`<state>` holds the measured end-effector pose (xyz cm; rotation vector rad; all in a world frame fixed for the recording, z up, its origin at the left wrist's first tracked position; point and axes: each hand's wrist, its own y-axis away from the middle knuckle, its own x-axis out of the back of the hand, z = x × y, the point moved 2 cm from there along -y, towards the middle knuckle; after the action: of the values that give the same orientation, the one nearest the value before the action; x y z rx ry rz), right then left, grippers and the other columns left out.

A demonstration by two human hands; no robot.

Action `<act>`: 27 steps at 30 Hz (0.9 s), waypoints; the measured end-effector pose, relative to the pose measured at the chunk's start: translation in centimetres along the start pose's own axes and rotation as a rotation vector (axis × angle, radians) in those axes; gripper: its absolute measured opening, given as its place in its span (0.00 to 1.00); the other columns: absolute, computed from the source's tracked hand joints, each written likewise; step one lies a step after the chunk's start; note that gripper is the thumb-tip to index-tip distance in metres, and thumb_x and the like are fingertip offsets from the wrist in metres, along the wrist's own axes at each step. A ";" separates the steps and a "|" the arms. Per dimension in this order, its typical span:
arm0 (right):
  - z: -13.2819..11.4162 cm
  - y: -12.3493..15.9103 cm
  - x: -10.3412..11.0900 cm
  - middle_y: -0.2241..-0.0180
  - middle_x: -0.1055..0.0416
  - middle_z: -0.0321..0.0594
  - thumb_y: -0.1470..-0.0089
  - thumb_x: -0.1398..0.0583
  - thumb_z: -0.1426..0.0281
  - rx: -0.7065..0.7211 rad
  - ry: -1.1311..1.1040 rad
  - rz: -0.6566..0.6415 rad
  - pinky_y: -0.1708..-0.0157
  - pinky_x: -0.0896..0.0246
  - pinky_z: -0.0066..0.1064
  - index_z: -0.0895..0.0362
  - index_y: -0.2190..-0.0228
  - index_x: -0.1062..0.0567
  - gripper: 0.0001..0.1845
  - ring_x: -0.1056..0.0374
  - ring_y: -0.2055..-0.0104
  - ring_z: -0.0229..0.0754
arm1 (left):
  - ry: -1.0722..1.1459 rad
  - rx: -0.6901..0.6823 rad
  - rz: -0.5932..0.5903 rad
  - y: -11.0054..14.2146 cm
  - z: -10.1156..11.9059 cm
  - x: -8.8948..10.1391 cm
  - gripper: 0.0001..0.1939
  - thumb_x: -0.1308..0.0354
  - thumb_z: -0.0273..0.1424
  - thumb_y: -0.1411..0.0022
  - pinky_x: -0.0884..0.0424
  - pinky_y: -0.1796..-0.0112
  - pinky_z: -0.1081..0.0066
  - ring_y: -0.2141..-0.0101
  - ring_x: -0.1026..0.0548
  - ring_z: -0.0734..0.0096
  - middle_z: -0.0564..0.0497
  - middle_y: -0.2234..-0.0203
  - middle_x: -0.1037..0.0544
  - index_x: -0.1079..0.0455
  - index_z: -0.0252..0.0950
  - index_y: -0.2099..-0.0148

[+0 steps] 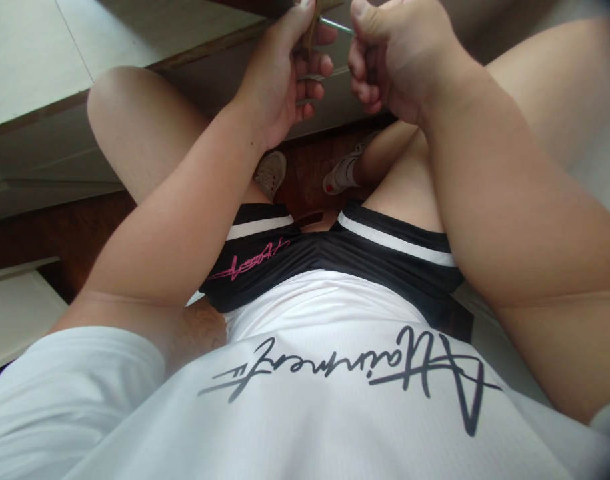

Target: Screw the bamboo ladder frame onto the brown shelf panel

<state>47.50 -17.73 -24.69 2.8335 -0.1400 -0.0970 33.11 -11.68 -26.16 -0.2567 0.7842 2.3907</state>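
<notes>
Both my hands are raised at the top edge of the head view, above my knees. My left hand (289,67) has its fingers curled round a thin wooden piece (311,30) that runs out of the frame. My right hand (389,57) is closed in a fist and pinches the end of a thin grey metal rod (336,25), which points toward the wooden piece. The tips of both things are cut off by the frame edge. I am seated, with a white shirt and black shorts below.
A pale panel with a wooden edge (135,33) lies at the upper left. A white board (15,313) sits at the left. Dark wooden floor (305,173) and my two shoes show between my legs.
</notes>
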 end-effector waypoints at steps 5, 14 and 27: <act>-0.1 0.0 0.0 0.89 0.43 0.34 0.31 0.50 0.63 0.101 0.148 0.096 0.88 0.59 0.27 0.58 0.84 0.35 0.30 0.49 0.89 0.34 | -0.004 -0.004 0.005 0.0 -0.1 0.0 0.25 0.48 0.53 0.33 0.43 0.82 0.78 0.80 0.33 0.78 0.55 0.74 0.28 0.28 0.34 0.59; -0.2 0.1 1.0 0.80 0.37 0.36 0.32 0.45 0.63 0.517 0.752 0.243 0.70 0.50 0.27 0.61 0.75 0.24 0.22 0.39 0.75 0.34 | -0.011 -0.001 -0.009 0.1 0.1 0.1 0.25 0.49 0.53 0.33 0.43 0.81 0.78 0.80 0.34 0.79 0.55 0.74 0.29 0.28 0.35 0.59; -0.1 -0.1 -0.1 0.90 0.43 0.32 0.30 0.51 0.64 0.066 0.135 0.057 0.89 0.58 0.26 0.58 0.85 0.36 0.31 0.48 0.90 0.34 | -0.032 0.000 0.009 0.1 0.2 -0.1 0.24 0.52 0.50 0.31 0.42 0.80 0.76 0.80 0.33 0.77 0.54 0.73 0.29 0.29 0.34 0.58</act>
<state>47.42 -17.63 -24.65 2.8880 -0.1973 0.1126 33.12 -11.72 -25.92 -0.2146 0.7722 2.3968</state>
